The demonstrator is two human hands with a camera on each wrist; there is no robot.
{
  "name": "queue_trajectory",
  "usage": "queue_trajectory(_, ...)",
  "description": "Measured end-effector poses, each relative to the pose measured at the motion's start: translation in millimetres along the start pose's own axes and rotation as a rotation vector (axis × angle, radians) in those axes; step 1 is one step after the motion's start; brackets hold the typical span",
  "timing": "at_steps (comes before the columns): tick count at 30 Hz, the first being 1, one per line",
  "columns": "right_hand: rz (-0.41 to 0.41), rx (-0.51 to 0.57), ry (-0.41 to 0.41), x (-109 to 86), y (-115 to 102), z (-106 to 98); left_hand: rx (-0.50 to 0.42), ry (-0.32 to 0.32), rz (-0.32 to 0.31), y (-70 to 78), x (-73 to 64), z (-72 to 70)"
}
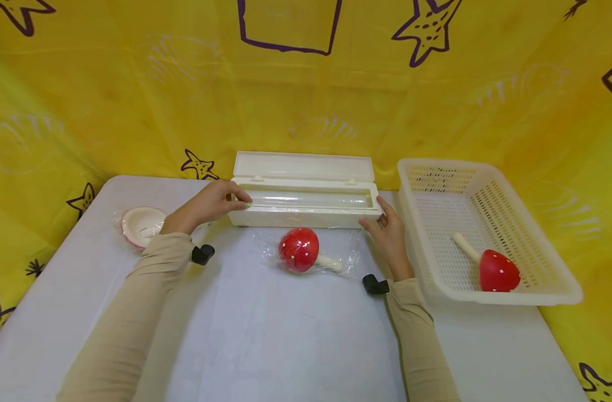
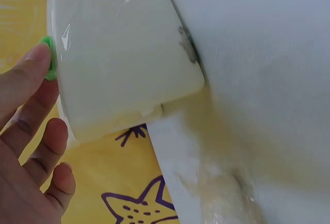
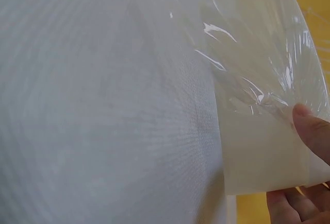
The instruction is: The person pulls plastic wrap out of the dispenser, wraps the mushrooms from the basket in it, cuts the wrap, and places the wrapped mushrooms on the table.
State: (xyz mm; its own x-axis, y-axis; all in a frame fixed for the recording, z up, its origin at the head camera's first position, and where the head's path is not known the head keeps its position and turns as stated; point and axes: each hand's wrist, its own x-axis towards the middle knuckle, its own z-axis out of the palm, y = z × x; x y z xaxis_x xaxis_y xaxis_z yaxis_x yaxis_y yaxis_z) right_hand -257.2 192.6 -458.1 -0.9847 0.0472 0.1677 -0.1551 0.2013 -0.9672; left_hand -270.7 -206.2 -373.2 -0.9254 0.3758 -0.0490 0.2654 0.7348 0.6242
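Note:
A cream cling film dispenser (image 1: pixel 306 216) stands at the back of the table, its lid (image 1: pixel 303 166) raised and the film roll (image 1: pixel 308 199) showing inside. My left hand (image 1: pixel 213 202) is at its left end, thumb and index finger pinching a small green slide cutter (image 2: pixel 50 59) on the edge. At the other end my right hand (image 1: pixel 388 237) grips the box, thumb on the front and fingers round the end. Clear cling film (image 3: pixel 252 80) drapes down the front, creased near the right thumb. Just before the box lies a red spotted toy mushroom (image 1: pixel 299 250) on film.
A white plastic basket (image 1: pixel 426 223) at the right holds another red mushroom (image 1: pixel 498 272). On the left, a pale bowl-shaped piece (image 1: pixel 142 226) with a pinkish rim lies in film. A yellow patterned cloth (image 1: pixel 306 100) hangs right behind the table (image 1: pixel 286 340).

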Motion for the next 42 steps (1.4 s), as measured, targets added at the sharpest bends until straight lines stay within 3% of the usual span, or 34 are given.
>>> queue_trajectory(10,0.009,-0.011,-0.015,-0.5,-2.7,-1.3,0.04,0.042,0.092,-12.3,-8.2,-6.6)
queue_trajectory(17,0.018,-0.002,-0.015,-0.7,-4.0,-0.9,0.064,0.08,0.064,-16.8,-16.6,-10.7)
queue_trajectory(27,-0.032,-0.004,-0.04,-5.1,-8.0,-0.5,0.125,0.161,0.06,-4.5,-20.7,9.6)
queue_trajectory(33,-0.118,-0.109,-0.048,-6.7,-11.0,-0.7,0.217,0.268,0.105,1.1,-16.9,24.5)
queue_trajectory(42,-0.131,-0.321,0.028,-11.0,-23.7,-2.1,0.259,0.368,0.171,3.4,-18.5,33.3)
